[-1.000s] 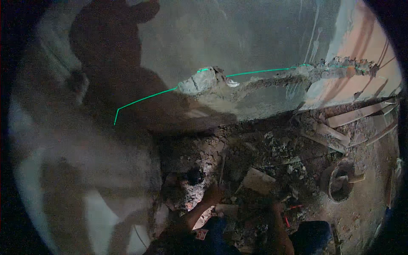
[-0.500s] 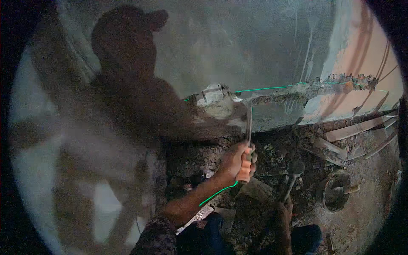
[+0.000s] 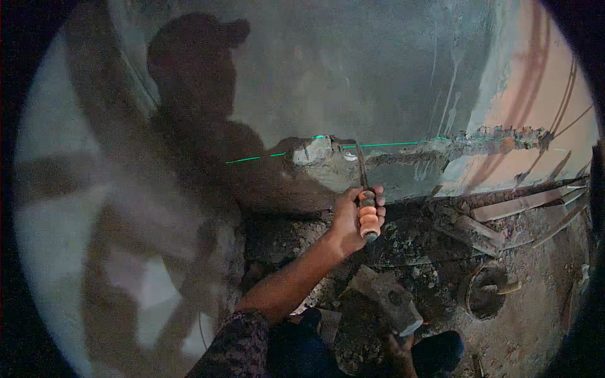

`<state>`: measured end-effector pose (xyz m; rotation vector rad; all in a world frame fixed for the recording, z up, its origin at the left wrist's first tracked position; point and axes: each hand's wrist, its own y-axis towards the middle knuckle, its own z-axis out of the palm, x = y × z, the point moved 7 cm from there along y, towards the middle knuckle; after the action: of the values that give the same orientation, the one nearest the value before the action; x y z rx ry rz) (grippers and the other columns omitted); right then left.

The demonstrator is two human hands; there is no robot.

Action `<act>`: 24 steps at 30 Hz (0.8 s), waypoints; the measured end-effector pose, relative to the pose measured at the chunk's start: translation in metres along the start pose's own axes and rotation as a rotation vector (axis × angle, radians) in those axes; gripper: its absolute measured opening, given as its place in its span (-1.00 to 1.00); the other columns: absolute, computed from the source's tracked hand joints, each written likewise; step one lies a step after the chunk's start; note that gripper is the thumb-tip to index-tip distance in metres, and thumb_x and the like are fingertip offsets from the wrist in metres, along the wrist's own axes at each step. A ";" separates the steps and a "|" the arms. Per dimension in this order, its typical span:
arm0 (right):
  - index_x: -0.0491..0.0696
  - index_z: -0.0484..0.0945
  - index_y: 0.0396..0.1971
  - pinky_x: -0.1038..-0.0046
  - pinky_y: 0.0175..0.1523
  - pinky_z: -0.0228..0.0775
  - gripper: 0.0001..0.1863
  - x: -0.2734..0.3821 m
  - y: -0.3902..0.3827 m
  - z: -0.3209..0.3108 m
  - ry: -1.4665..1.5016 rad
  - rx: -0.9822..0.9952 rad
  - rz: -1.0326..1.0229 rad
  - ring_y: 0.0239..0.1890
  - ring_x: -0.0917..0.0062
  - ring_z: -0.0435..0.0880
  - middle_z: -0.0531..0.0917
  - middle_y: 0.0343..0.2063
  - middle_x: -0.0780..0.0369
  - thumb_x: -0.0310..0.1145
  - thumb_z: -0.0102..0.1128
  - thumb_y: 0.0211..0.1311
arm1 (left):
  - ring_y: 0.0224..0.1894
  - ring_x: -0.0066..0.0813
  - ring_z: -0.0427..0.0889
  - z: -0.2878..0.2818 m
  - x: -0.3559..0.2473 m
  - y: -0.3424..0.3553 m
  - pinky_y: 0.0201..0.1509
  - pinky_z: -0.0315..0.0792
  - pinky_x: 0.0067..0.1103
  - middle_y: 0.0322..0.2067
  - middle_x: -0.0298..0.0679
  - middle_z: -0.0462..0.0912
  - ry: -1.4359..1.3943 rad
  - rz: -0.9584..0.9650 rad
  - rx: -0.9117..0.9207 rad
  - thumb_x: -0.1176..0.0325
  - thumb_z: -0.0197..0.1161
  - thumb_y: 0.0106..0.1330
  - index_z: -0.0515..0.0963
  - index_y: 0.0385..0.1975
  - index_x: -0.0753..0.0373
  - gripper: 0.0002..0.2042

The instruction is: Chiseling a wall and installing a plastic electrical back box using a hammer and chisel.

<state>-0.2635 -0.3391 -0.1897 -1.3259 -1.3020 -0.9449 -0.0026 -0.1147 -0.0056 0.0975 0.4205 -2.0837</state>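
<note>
In the head view, the left hand (image 3: 360, 217) is clamped on the ribbed orange grip of a chisel (image 3: 363, 173), between the near floor and the far wall (image 3: 378, 63). The chisel's dark blade points away toward the wall, its far end beside a small white piece (image 3: 350, 156) and a rough pale lump (image 3: 314, 152); whether it touches the wall is hard to tell. A green light line (image 3: 394, 145) runs across the wall, broken at the lump, above a rough groove (image 3: 403, 155) that reaches right into the peach-coloured part.

The right hand (image 3: 400, 345), apart from the left and nearer, is closed round a hammer (image 3: 406, 315); blur and dimness hide most of the handle and fingers. The forearm behind it is cut off at the near edge, as is the patterned sleeve (image 3: 236, 343) on the left. Dark trousers (image 3: 441, 353) show near the right hand, their folds lost in shadow.

To the right, a round bucket (image 3: 468, 297) stands on the dusty floor (image 3: 529, 309), its contents too dark to make out. Farther off lie pale boards (image 3: 523, 203). A capped person's shadow (image 3: 195, 75) covers the wall's left part.
</note>
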 end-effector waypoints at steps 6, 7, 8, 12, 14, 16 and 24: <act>-0.15 0.32 0.27 0.39 -0.25 0.42 -0.47 0.016 0.021 -0.021 0.029 -0.006 -0.016 -0.30 0.47 0.57 0.57 -0.07 0.12 -0.16 0.08 0.45 | -0.50 -0.55 0.35 0.012 -0.010 0.003 -0.79 0.19 -0.70 -0.41 -0.30 0.44 0.050 0.079 0.061 -0.01 -0.05 0.50 0.48 -0.21 0.17 -0.64; -0.15 0.32 0.27 0.39 -0.25 0.42 -0.47 0.019 0.028 -0.023 0.036 -0.014 -0.024 -0.30 0.46 0.57 0.57 -0.07 0.12 -0.16 0.08 0.45 | -0.50 -0.55 0.36 0.013 -0.010 0.005 -0.79 0.18 -0.70 -0.41 -0.30 0.44 0.028 0.090 0.063 -0.03 -0.05 0.50 0.48 -0.21 0.17 -0.64; -0.16 0.32 0.28 0.38 -0.24 0.42 -0.47 0.020 0.033 -0.023 0.036 -0.018 -0.027 -0.29 0.46 0.57 0.57 -0.07 0.12 -0.16 0.08 0.45 | -0.50 -0.55 0.37 0.012 -0.010 0.006 -0.79 0.18 -0.71 -0.42 -0.31 0.44 0.002 0.091 0.043 -0.05 -0.04 0.50 0.48 -0.21 0.16 -0.63; -0.16 0.32 0.28 0.38 -0.22 0.42 -0.46 0.024 0.051 -0.023 0.045 -0.030 -0.047 -0.27 0.45 0.57 0.56 -0.05 0.12 -0.16 0.07 0.45 | -0.45 -0.59 0.45 0.015 -0.002 0.012 -0.78 0.17 -0.72 -0.44 -0.31 0.50 -0.121 0.009 0.106 -0.04 -0.03 0.50 0.48 -0.21 0.14 -0.64; -0.16 0.32 0.28 0.37 -0.21 0.42 -0.46 0.025 0.055 -0.023 0.056 -0.029 -0.048 -0.26 0.45 0.57 0.56 -0.05 0.12 -0.16 0.07 0.45 | -0.44 -0.53 0.49 0.009 0.000 0.017 -0.81 0.23 -0.74 -0.42 -0.25 0.50 -0.136 0.042 0.056 0.01 0.04 0.47 0.50 -0.26 0.18 -0.66; -0.16 0.31 0.28 0.37 -0.20 0.43 -0.46 0.027 0.058 -0.025 0.069 -0.035 -0.052 -0.25 0.44 0.57 0.55 -0.04 0.12 -0.16 0.07 0.45 | -0.42 -0.50 0.52 0.001 0.000 0.022 -0.82 0.26 -0.74 -0.40 -0.23 0.50 -0.136 0.077 0.002 0.03 0.08 0.45 0.51 -0.27 0.20 -0.68; -0.16 0.31 0.28 0.36 -0.16 0.43 -0.46 0.044 0.076 -0.046 0.120 -0.038 -0.077 -0.21 0.43 0.57 0.54 -0.02 0.11 -0.16 0.07 0.45 | -0.41 -0.47 0.50 -0.013 0.007 0.028 -0.77 0.29 -0.68 -0.35 -0.25 0.51 -0.200 0.034 0.118 0.03 0.09 0.45 0.50 -0.25 0.11 -0.72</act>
<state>-0.1784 -0.3681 -0.1485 -1.2354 -1.2558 -1.0905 0.0157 -0.1295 -0.0262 -0.0340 0.1730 -2.0606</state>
